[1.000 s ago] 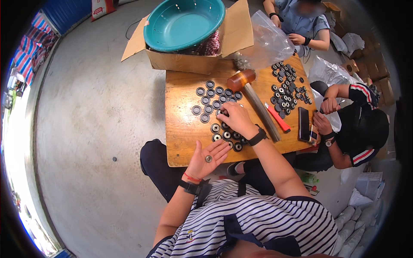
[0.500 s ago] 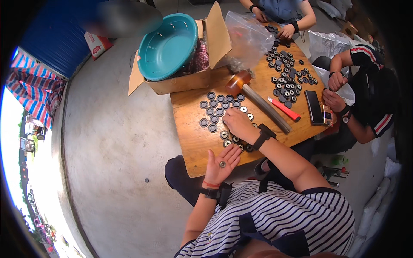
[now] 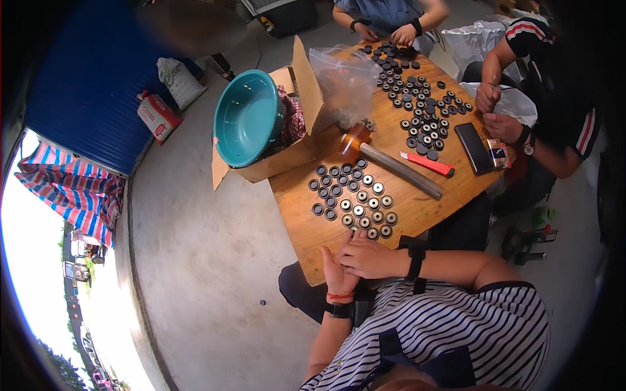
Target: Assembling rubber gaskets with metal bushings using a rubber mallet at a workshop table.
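Observation:
Palm up at the table's near edge, my left hand (image 3: 337, 277) has its thumb stretched out and its fingers flat. Across its palm lies my right hand (image 3: 372, 257), fingers bent together, fingertips pressed into the palm. Whatever is between them is hidden. Just beyond both hands are several round black pieces with metal ring centres (image 3: 373, 216). Farther left sit plain black round caps (image 3: 330, 201) with hollow middles. A mallet (image 3: 398, 168) with an amber head and a grey handle lies behind these pieces.
A teal basin (image 3: 251, 117) rests tilted in an open cardboard box (image 3: 274, 168) at the table's far left. Right of the mallet lie a red utility knife (image 3: 427, 164) and a black phone (image 3: 474, 148). Two people work at the far and right sides beside more round pieces (image 3: 427, 120).
My right hand has come back from the black caps onto my left palm. The small metal ring seen on that palm before is now covered. The whole view has shifted.

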### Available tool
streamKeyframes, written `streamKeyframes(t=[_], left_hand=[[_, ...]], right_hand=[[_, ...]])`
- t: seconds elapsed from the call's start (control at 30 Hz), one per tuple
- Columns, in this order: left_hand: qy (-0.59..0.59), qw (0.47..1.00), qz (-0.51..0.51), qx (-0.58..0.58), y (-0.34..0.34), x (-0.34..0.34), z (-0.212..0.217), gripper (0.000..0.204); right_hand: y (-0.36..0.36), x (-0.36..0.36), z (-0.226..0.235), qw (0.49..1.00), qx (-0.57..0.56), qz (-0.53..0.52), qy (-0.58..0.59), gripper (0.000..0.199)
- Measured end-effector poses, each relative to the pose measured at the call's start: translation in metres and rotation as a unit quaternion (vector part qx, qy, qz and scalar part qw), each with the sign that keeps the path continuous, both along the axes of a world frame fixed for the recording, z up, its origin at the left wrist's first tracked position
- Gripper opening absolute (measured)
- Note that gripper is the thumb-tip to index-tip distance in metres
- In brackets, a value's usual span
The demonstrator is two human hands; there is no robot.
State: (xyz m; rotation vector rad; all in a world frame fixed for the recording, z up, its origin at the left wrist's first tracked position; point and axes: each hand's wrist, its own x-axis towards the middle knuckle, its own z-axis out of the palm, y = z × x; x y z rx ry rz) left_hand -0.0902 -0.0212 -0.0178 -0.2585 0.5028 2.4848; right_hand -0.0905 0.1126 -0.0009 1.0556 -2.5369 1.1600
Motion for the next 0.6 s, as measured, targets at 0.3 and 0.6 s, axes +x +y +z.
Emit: streamKeyframes(t=[0.3,0.6], left_hand=[[0.105,0.964,-0.015,-0.244,-0.004,-0.022,0.026,0.074],[0.377,0.276,-0.054,-0.882,-0.056,-0.098,-0.026,0.074]], right_hand=[[0.041,-0.061,0.023,0.974,-0.089,-0.114,-0.177,0.022],[0.056,-0.139,-0.018,0.973,0.135,-0.187,-0.003,0.01]])
